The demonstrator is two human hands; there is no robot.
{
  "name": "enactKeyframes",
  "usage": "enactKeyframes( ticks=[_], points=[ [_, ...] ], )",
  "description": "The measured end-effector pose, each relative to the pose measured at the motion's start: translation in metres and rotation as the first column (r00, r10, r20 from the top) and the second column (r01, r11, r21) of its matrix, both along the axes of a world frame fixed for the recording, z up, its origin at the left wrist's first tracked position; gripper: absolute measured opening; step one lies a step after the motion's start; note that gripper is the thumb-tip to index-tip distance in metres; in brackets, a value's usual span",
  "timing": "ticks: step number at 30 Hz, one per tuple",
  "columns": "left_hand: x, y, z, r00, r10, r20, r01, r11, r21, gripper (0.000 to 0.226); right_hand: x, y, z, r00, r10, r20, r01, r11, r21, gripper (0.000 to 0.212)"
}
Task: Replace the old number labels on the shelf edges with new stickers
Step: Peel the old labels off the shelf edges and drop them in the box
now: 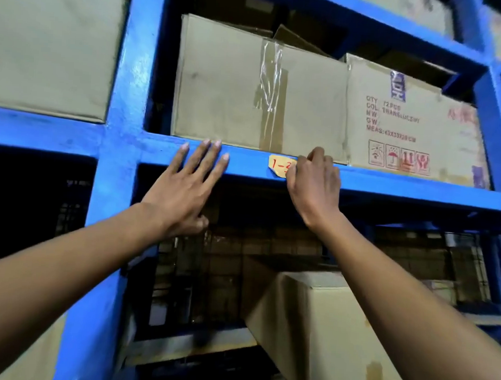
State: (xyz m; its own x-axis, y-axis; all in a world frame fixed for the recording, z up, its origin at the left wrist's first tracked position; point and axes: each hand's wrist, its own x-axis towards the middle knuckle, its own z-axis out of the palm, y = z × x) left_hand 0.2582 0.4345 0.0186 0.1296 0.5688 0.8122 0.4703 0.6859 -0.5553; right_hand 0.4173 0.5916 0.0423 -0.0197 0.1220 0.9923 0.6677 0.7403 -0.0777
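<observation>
A yellowish label [279, 165] with red handwriting beginning "1-" is stuck on the front of the blue shelf beam [245, 162]. My right hand [313, 184] covers the label's right end, its fingers curled against the label edge. My left hand [182, 186] lies flat on the beam to the left of the label, fingers straight and spread, about a hand's width away from it.
Cardboard boxes stand on the shelf above the beam: a taped one [257, 88] and a printed one [406, 122]. A blue upright post [119, 125] runs at the left. Below, a wire grid and another carton [323, 324] fill the lower bay.
</observation>
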Motion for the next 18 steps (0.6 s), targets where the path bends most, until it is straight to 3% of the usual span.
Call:
enactKeyframes(
  ticks=[4, 9, 13, 18],
  points=[
    [-0.001, -0.003, 0.001, 1.0, -0.013, 0.005, 0.013, 1.0, -0.016, 0.116, -0.005, -0.001, 0.003, 0.992, -0.09, 0.084, 0.086, 0.995, 0.052, 0.021],
    [0.004, -0.01, 0.006, 0.999, -0.007, 0.052, 0.011, 0.997, -0.072, 0.113, 0.001, -0.009, 0.012, 0.989, -0.076, 0.127, 0.073, 0.997, 0.03, 0.02],
    [0.001, -0.023, 0.001, 0.997, -0.018, 0.081, 0.028, 0.992, -0.122, 0.104, 0.008, -0.019, 0.014, 0.994, 0.04, 0.101, -0.036, 0.999, -0.037, 0.021],
    [-0.018, -0.052, -0.026, 0.993, -0.07, 0.09, 0.082, 0.987, -0.14, 0.09, 0.01, -0.049, -0.003, 0.955, 0.288, -0.075, -0.295, 0.949, -0.111, 0.024]
  ],
)
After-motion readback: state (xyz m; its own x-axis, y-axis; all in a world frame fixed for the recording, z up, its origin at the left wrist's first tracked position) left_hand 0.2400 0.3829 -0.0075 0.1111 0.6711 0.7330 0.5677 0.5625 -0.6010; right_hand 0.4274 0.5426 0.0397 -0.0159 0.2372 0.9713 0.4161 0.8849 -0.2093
